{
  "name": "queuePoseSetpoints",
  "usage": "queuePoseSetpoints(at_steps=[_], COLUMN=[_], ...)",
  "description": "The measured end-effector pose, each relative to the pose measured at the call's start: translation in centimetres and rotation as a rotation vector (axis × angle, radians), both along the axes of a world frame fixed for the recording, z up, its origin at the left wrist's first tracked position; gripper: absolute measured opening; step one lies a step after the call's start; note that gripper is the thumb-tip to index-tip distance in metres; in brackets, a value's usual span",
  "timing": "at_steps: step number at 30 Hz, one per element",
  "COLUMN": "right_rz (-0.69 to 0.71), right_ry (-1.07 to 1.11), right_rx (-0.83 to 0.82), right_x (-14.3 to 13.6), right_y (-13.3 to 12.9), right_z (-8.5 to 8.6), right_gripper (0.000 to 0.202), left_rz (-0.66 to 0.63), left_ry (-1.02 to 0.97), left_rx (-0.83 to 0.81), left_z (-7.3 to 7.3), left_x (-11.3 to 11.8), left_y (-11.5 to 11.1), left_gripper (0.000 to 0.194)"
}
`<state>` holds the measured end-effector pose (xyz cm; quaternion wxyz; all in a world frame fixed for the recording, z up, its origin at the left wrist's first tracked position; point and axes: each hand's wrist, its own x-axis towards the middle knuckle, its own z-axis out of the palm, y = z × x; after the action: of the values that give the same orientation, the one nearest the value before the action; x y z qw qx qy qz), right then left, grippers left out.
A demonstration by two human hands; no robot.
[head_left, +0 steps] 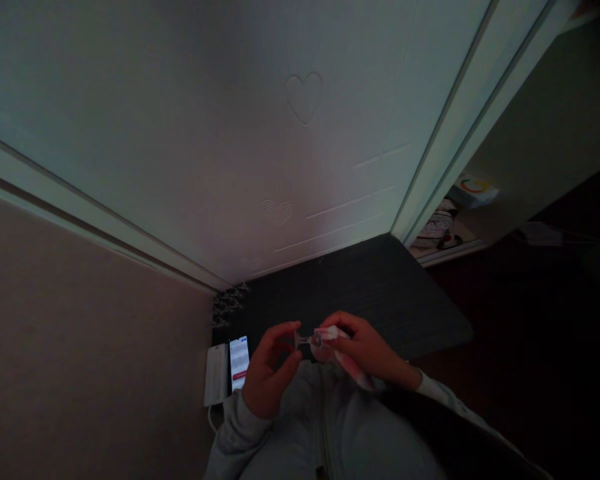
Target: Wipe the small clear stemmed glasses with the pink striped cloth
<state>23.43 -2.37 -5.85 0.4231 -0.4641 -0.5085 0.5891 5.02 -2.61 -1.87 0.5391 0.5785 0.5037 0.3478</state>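
A small clear stemmed glass [305, 340] lies sideways between my hands, above my lap. My left hand [267, 377] pinches its foot between thumb and fingers. My right hand [367, 345] is closed around the bowl end with a pale pinkish cloth or tissue [353, 369], which hangs down toward my jacket. Fingers and cloth hide part of the bowl. Beyond my left hand, several clear stemmed glasses [229, 303] are grouped at the far left corner of a dark surface [330, 293].
A phone with a lit screen [239, 360] lies left of my left hand, beside a white box-shaped device [216, 375] with a cable. White panel doors [260, 153] with heart patterns rise behind. At right, an open compartment holds patterned fabric [436, 223] and a white package [475, 191]. The light is dim.
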Motion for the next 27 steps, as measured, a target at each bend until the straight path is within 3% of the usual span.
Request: queuePoseSetpoints(at_steps=[6, 17, 27], right_rz=[-0.011, 0.015, 0.022], right_ry=[0.022, -0.018, 0.009], right_rx=[0.001, 0.008, -0.01], right_x=[-0.13, 0.03, -0.05], right_y=[-0.04, -0.02, 0.04], right_z=[-0.01, 0.41, -0.01], right_gripper=[0.017, 0.016, 0.016], left_rz=[0.139, 0.02, 0.057], left_ry=[0.019, 0.132, 0.136], left_rx=[-0.082, -0.158, -0.173], left_z=[0.26, 0.24, -0.12], left_x=[0.45, 0.74, 0.53], left_y=[0.61, 0.57, 0.57], left_gripper=[0.033, 0.032, 0.029])
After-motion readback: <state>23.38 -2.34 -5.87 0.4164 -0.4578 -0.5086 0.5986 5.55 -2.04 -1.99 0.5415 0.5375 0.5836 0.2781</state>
